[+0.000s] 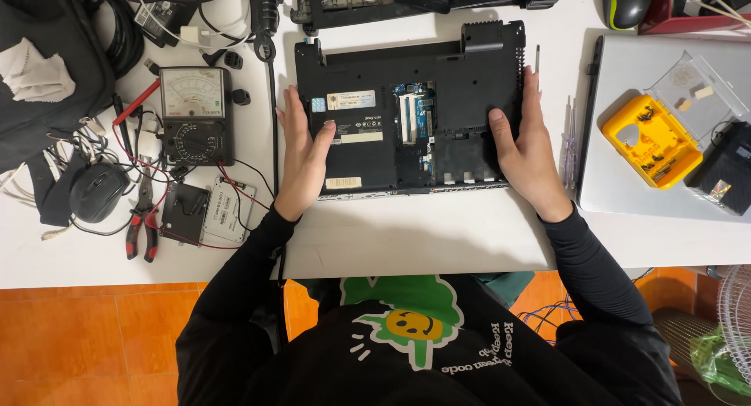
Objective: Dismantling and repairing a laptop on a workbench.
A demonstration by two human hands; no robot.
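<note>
- The black laptop base (407, 109) lies upside down on the white table (407, 234), straight ahead of the person and between the two hands, its open bay showing a blue circuit board (415, 113).
- The left hand (301, 152) lies flat on the base's left end, fingers stretched out and thumb spread toward the pale labels; it presses on the shell without closing around anything.
- The right hand (526, 148) lies along the base's right edge, fingers straight up the side and thumb resting on the bottom panel; it is spread too, clasping nothing.
- A black analog multimeter (195, 115) sits well left of the base, with red-handled pliers (141, 226) near the table's front edge.
- A screwdriver (569, 140) lies just right of the right hand, beside a silver laptop (626, 195) carrying a yellow bit case (649, 140).
</note>
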